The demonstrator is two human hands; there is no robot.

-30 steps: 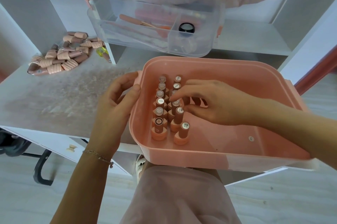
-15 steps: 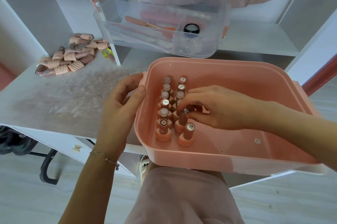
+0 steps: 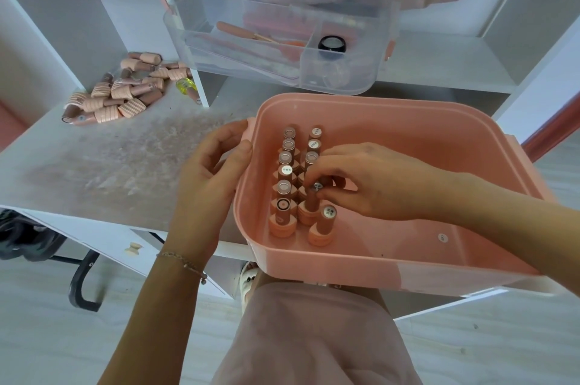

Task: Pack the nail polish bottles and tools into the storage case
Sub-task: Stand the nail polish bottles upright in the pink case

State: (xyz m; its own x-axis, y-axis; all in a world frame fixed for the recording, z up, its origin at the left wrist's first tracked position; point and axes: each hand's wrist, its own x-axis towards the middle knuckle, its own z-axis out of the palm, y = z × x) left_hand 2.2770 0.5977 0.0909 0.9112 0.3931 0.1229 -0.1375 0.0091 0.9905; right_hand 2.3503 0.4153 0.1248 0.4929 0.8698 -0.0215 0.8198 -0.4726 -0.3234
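A pink storage case [image 3: 408,121] rests on the white desk's front edge and on my lap. Inside it, at the left, several peach nail polish bottles [image 3: 287,171] stand upright in two rows. My right hand [image 3: 370,180] reaches into the case and pinches the cap of one upright nail polish bottle [image 3: 311,205] in the right row, with more bottle caps showing under its curled fingers. My left hand [image 3: 213,174] grips the case's left rim, thumb on the edge. A pile of loose bottles [image 3: 122,92] lies on the desk at the far left.
A clear tray [image 3: 339,77] with a pink handle stands behind the case, holding pink tools [image 3: 251,36] and a black jar [image 3: 331,45]. White shelf uprights flank it. A yellow bottle [image 3: 186,85] lies by the pile. A floral cloth hangs above. A drawer knob [image 3: 133,249] sits below the desk.
My right hand has drawn back toward me along the right row and closed its fingertips on a bottle cap. The left hand has stayed on the rim.
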